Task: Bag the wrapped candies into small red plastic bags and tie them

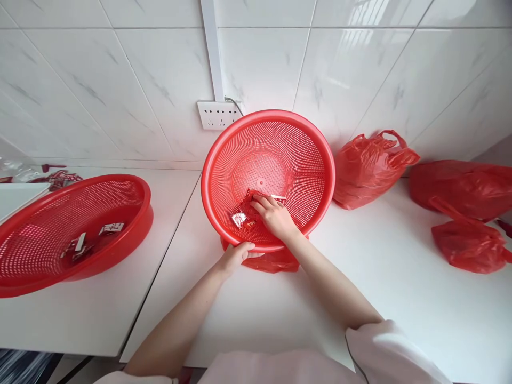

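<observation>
Left hand (237, 257) gripped near rim of tilted basket (306, 160). Right hand (277, 217) reached inside, fingers half-curled over packets (240, 219); couldn't tell if any held. Bag (276, 263) sat beside left hand.

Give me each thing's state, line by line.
Middle basket: tilted, packets inside
Left basket: mouth up, packets inside
Left hand: gripping middle basket's rim
Right hand: touching packets in middle basket
Bags at right: bulging
Bag under middle basket: partly hidden
Socket panel: wall-mounted
</observation>
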Demonstrator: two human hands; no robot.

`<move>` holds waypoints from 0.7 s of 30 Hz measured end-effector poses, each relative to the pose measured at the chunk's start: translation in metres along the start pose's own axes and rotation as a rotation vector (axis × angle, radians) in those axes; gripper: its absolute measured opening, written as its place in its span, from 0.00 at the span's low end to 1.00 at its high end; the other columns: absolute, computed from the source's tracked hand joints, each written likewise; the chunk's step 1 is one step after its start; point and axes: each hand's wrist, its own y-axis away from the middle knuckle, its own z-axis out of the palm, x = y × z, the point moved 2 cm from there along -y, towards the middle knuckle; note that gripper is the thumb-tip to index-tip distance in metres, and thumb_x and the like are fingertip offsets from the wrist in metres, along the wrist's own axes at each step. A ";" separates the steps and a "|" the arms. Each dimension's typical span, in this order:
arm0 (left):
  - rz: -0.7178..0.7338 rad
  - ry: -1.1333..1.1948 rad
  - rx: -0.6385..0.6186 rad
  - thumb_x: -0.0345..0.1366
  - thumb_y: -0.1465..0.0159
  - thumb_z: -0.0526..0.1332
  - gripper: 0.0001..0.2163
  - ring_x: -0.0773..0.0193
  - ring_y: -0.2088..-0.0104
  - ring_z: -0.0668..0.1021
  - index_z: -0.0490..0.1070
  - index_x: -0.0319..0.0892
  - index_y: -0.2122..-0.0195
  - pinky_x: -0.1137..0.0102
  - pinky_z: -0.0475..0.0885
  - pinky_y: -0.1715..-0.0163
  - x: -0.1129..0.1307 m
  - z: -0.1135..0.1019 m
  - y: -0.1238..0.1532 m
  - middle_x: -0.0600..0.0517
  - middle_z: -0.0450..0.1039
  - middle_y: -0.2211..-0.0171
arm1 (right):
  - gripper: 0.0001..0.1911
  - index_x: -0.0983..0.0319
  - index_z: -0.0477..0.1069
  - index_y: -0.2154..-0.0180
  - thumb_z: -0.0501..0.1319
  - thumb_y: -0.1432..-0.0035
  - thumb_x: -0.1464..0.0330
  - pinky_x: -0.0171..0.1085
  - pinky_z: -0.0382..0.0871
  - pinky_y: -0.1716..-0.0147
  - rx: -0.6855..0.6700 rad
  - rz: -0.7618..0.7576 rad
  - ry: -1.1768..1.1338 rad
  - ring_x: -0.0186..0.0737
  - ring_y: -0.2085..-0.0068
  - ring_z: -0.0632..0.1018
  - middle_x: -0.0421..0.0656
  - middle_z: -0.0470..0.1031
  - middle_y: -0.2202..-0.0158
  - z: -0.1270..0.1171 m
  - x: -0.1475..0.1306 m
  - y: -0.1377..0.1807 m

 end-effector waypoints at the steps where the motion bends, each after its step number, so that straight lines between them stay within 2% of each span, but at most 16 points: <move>1: -0.005 -0.001 -0.006 0.27 0.45 0.64 0.18 0.48 0.46 0.74 0.73 0.42 0.52 0.47 0.69 0.46 0.000 0.000 0.000 0.47 0.77 0.54 | 0.19 0.60 0.65 0.44 0.49 0.34 0.70 0.48 0.70 0.53 0.027 0.039 -0.073 0.51 0.43 0.67 0.52 0.65 0.40 -0.001 0.001 0.000; 3: -0.012 -0.005 -0.014 0.27 0.45 0.64 0.18 0.48 0.47 0.75 0.73 0.42 0.52 0.47 0.70 0.47 0.001 -0.001 0.001 0.47 0.78 0.55 | 0.17 0.61 0.66 0.46 0.51 0.35 0.65 0.48 0.69 0.52 0.114 0.146 -0.309 0.49 0.47 0.72 0.51 0.71 0.46 -0.004 0.006 -0.002; 6: -0.005 -0.005 -0.007 0.28 0.44 0.63 0.14 0.47 0.48 0.75 0.74 0.41 0.56 0.48 0.71 0.48 0.003 -0.002 0.001 0.46 0.78 0.55 | 0.17 0.60 0.68 0.52 0.53 0.37 0.58 0.46 0.72 0.54 0.221 0.370 -0.900 0.45 0.54 0.76 0.47 0.75 0.54 -0.012 0.017 -0.005; 9: 0.013 0.006 0.014 0.28 0.45 0.62 0.14 0.47 0.49 0.76 0.74 0.40 0.56 0.48 0.72 0.50 0.007 -0.004 -0.001 0.46 0.77 0.53 | 0.20 0.58 0.68 0.54 0.53 0.40 0.52 0.44 0.76 0.60 0.184 0.539 -1.507 0.43 0.55 0.78 0.45 0.76 0.55 -0.022 0.025 -0.006; 11: 0.024 0.000 0.017 0.28 0.45 0.62 0.14 0.47 0.49 0.76 0.74 0.40 0.56 0.49 0.73 0.51 0.009 -0.006 -0.002 0.45 0.77 0.53 | 0.24 0.57 0.68 0.53 0.52 0.41 0.48 0.43 0.78 0.62 0.130 0.550 -1.724 0.43 0.55 0.78 0.45 0.76 0.55 -0.031 0.024 -0.005; 12: 0.027 -0.006 0.018 0.28 0.44 0.62 0.14 0.47 0.49 0.76 0.74 0.40 0.56 0.50 0.73 0.52 0.010 -0.007 -0.002 0.45 0.77 0.53 | 0.26 0.57 0.69 0.52 0.52 0.41 0.47 0.42 0.78 0.64 0.116 0.542 -1.770 0.43 0.56 0.78 0.45 0.77 0.55 -0.035 0.023 -0.005; 14: 0.033 -0.018 0.022 0.29 0.44 0.62 0.13 0.47 0.49 0.76 0.74 0.39 0.57 0.50 0.74 0.52 0.012 -0.009 -0.002 0.45 0.77 0.54 | 0.24 0.58 0.72 0.54 0.60 0.45 0.49 0.37 0.79 0.66 0.125 0.549 -1.782 0.39 0.60 0.80 0.44 0.78 0.58 -0.039 0.020 -0.003; 17: 0.046 -0.027 0.027 0.29 0.44 0.62 0.13 0.47 0.49 0.76 0.74 0.40 0.58 0.51 0.74 0.53 0.014 -0.010 -0.002 0.46 0.77 0.54 | 0.19 0.60 0.75 0.61 0.73 0.57 0.62 0.30 0.78 0.69 0.169 0.613 -1.756 0.34 0.66 0.79 0.41 0.79 0.63 -0.035 0.017 -0.001; 21: 0.051 -0.019 0.021 0.28 0.45 0.63 0.13 0.47 0.49 0.76 0.74 0.41 0.58 0.51 0.75 0.53 0.015 -0.009 -0.001 0.46 0.77 0.53 | 0.17 0.61 0.76 0.66 0.75 0.61 0.66 0.30 0.78 0.68 0.204 0.628 -1.751 0.33 0.67 0.80 0.39 0.79 0.66 -0.024 0.016 -0.001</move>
